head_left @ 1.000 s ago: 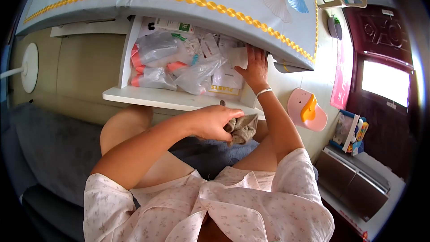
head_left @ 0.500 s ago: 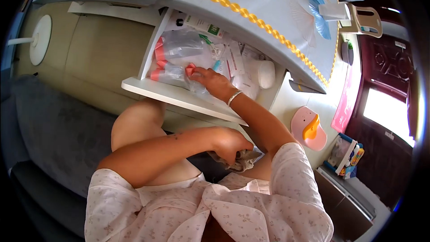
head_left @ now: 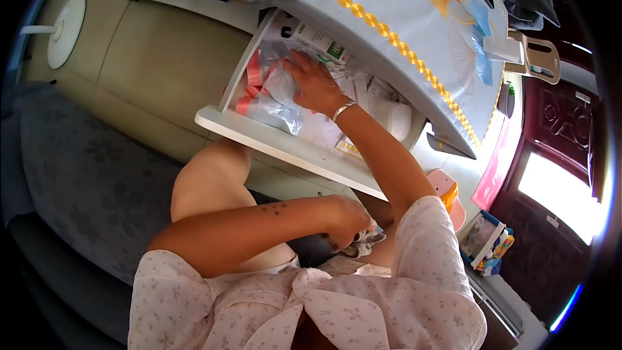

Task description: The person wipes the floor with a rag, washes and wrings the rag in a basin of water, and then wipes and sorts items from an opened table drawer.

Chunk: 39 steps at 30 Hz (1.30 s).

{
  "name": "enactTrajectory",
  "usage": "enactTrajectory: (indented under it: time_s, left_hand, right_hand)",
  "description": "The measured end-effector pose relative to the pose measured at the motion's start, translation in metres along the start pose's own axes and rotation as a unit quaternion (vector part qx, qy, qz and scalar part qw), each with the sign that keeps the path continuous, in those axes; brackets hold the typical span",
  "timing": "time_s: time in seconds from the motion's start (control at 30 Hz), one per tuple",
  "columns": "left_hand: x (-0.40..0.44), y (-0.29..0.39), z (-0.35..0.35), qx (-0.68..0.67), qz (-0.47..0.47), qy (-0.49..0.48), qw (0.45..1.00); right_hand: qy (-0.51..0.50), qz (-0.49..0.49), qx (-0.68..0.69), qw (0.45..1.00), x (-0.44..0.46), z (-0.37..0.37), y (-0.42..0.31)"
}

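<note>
My left hand is closed round a crumpled grey-brown cloth, low over my lap. My right hand, with a bracelet at the wrist, is inside the open white drawer, fingers spread over clear plastic bags with red edges. Whether its fingertips hold a bag cannot be made out. Behind the hand lies a white and green box. A rounded white item is at the drawer's right end, beside papers and packets.
A table with a grey-blue cloth overhangs the drawer. A dark grey sofa is at the left, below a white round base. At the right are a pink and orange item, a small rack and a beige stool.
My right hand has moved from the drawer's right end to its left part, over the bags, which have shifted. My left hand still holds the cloth. The view has turned.
</note>
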<state>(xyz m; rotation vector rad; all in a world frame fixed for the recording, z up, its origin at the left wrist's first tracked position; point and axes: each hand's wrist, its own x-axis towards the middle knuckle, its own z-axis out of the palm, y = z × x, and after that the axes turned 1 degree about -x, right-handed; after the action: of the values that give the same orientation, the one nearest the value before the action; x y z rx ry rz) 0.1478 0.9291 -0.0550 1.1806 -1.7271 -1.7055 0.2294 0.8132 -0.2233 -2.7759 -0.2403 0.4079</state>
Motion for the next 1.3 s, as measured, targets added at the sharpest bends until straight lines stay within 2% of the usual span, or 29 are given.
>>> enactTrajectory:
  time_s: [0.13,0.23,0.33,0.53,0.57,0.63,0.7,0.77,0.8,0.9,0.93,0.97,1.03,1.2,1.23,1.3]
  left_hand:
    - [-0.001,-0.002,0.004,-0.002,0.011,0.021,1.0]
    - [0.003,-0.003,0.007,0.002,0.007,0.018,1.0]
    - [0.005,-0.004,0.007,0.019,0.004,0.01,1.0]
    - [0.001,0.002,0.005,0.026,0.0,0.015,1.0]
    - [0.002,0.002,0.007,0.03,0.003,0.014,0.999]
    - [0.009,-0.002,0.011,0.03,0.024,0.014,0.999]
    - [0.01,-0.001,0.013,0.029,0.015,0.009,0.999]
    - [0.01,-0.001,0.013,0.026,0.004,0.004,1.0]
    - [0.01,-0.001,0.013,0.03,-0.006,-0.002,1.0]
    - [0.009,0.0,0.014,0.027,-0.008,-0.01,1.0]
    - [0.009,-0.001,0.013,0.023,-0.004,-0.01,1.0]
    - [0.012,-0.003,0.016,0.023,-0.003,-0.011,1.0]
    - [0.016,-0.009,0.022,0.026,0.024,0.026,0.999]
    - [0.005,-0.001,0.005,0.018,-0.003,-0.009,1.0]
    - [0.003,0.0,0.003,0.023,0.001,-0.019,1.0]
    - [0.001,0.003,0.002,0.017,-0.009,-0.011,1.0]
  right_hand:
    - [-0.001,-0.027,-0.043,0.999,0.001,0.016,-0.005]
    - [-0.005,-0.011,-0.079,0.997,0.01,0.025,-0.004]
    - [0.033,-0.046,-0.102,0.993,0.019,0.027,0.004]
    - [0.08,-0.025,0.017,0.996,0.012,-0.022,-0.016]
    - [0.066,-0.027,0.024,0.997,0.005,-0.027,-0.025]
    - [-0.068,0.02,0.067,0.995,-0.004,-0.035,-0.045]
    - [-0.062,0.014,0.177,0.982,-0.014,0.002,-0.049]
    - [-0.117,0.086,0.239,0.96,-0.01,0.027,-0.057]
    - [-0.078,0.084,0.202,0.973,-0.01,0.033,-0.057]
    - [-0.097,0.127,0.123,0.979,0.002,0.029,-0.07]
    - [-0.092,0.118,0.065,0.987,0.006,0.034,-0.074]
    - [-0.092,0.119,0.065,0.987,0.01,0.039,-0.077]
    - [-0.049,0.022,-0.101,0.993,0.012,0.049,-0.08]
    - [0.005,-0.014,-0.062,0.998,0.014,0.064,-0.057]
    - [0.003,-0.015,-0.062,0.998,0.012,0.06,-0.058]
    - [-0.057,0.017,0.04,0.997,0.004,0.035,-0.063]
